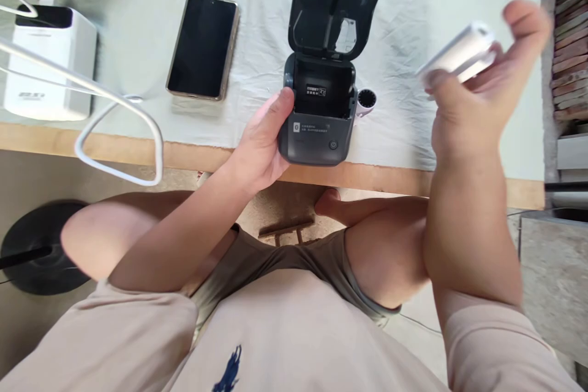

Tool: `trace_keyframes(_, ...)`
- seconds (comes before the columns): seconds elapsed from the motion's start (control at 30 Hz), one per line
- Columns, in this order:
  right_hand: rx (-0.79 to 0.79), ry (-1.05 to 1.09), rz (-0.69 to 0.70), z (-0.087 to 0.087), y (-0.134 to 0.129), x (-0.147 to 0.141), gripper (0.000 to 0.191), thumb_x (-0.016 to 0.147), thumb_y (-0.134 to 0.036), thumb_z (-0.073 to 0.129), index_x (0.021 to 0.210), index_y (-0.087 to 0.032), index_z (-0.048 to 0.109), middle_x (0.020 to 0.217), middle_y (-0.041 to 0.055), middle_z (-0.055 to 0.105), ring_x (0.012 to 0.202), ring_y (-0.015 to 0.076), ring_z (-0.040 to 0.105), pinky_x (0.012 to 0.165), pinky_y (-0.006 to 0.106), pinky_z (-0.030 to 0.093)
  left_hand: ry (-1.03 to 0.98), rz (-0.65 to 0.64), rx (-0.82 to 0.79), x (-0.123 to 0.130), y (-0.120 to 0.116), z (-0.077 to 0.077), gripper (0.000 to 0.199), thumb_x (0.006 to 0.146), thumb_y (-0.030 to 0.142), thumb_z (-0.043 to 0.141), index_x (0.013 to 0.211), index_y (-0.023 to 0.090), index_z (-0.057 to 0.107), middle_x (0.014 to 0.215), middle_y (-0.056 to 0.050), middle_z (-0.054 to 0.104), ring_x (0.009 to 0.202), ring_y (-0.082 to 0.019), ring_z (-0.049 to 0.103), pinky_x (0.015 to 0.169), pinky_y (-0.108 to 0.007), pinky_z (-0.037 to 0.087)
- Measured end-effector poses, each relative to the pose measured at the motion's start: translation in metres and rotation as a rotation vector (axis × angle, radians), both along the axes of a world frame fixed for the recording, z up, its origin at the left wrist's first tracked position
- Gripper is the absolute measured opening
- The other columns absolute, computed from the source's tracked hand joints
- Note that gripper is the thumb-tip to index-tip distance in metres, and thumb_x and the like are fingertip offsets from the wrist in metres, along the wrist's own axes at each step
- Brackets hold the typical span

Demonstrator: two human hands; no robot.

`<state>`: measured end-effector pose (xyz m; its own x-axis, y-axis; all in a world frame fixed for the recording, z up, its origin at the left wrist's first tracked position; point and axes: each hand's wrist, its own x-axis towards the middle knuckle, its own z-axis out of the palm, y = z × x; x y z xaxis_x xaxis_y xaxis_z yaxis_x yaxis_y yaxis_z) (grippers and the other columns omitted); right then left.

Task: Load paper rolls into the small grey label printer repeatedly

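Apparently hard plastic throughout, the dark grey device [305, 144] sits in view over the front edge of the table [390, 177], its lid [331, 6] raised and its inner compartment [321, 92] exposed. The left hand [261, 141] is closed on its left side, thumb on the upper rim beside the opening and the other fingers mostly hidden; whether the cloth [404, 135] bears any of the weight, I cannot tell. It looks fairly light for its bulk, stiff, and perhaps a little slick on the smooth casing, so the lower side walls seem the best hold, with fingertips clear of the opening. The lid is likely the weak part: thin, joined only along the hinge side, and a poor place to lift or lean on. Out to the right, well apart from the device, the right hand [475, 98] is clamped on a white piece [463, 52], thumb on one side and fingers on the other, with at least one finger held off it. Blur hides its detail, but it seems small and light, best pinched gently across its sides. A small pale cylinder [362, 107] lies close beside the device's right side and could easily be nudged.
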<state>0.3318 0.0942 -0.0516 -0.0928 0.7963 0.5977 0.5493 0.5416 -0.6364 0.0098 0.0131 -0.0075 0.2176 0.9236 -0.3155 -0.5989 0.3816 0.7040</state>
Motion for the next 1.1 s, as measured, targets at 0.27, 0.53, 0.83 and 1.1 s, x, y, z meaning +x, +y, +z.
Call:
trace_keyframes(0.27,0.104,-0.216,0.176,0.081,-0.072,-0.123,0.057,0.093,-0.022,0.065,0.148,-0.039,0.063,0.136,0.0015,0.072,0.115,0.027,0.081,0.092,0.045,0.065,0.032,-0.026,0.079,0.006,-0.006,0.005,0.012,0.113,0.034,0.069,0.118,0.029,0.079,0.13,-0.002,0.088,0.163,-0.03,0.063,0.131,-0.041,0.06)
trace_keyframes(0.53,0.061,-0.359,0.084,0.068,-0.071,-0.122,0.008,0.106,-0.034,0.064,0.103,-0.03,0.07,0.109,0.0043,0.084,0.108,0.0312,0.08,0.096,0.05,0.059,0.0,-0.046,0.089,0.003,-0.005,0.003,0.012,0.114,0.032,0.065,0.116,0.024,0.074,0.119,-0.004,0.086,0.139,-0.032,0.08,0.122,-0.053,0.067)
trace_keyframes(0.83,0.259,-0.106,0.13,0.067,-0.075,-0.126,0.023,0.107,-0.052,0.068,0.1,-0.031,0.074,0.086,-0.0009,0.077,0.091,0.0258,0.078,0.087,0.048,0.056,0.041,-0.084,0.117,-0.006,-0.006,-0.002,0.031,0.088,0.027,0.094,0.113,0.024,0.075,0.104,-0.001,0.086,0.118,-0.032,0.086,0.104,-0.041,0.071)
trace_keyframes(1.1,0.042,0.174,0.051,0.071,-0.072,-0.116,0.039,0.112,-0.054,0.06,0.15,-0.056,0.069,0.155,-0.0056,0.058,0.137,0.0258,0.073,0.115,0.046,0.062,0.157,-0.092,0.076,-0.008,-0.008,0.0,0.059,0.067,0.022,0.099,0.122,0.026,0.077,0.1,0.0,0.085,0.141,-0.04,0.08,0.119,-0.047,0.068)
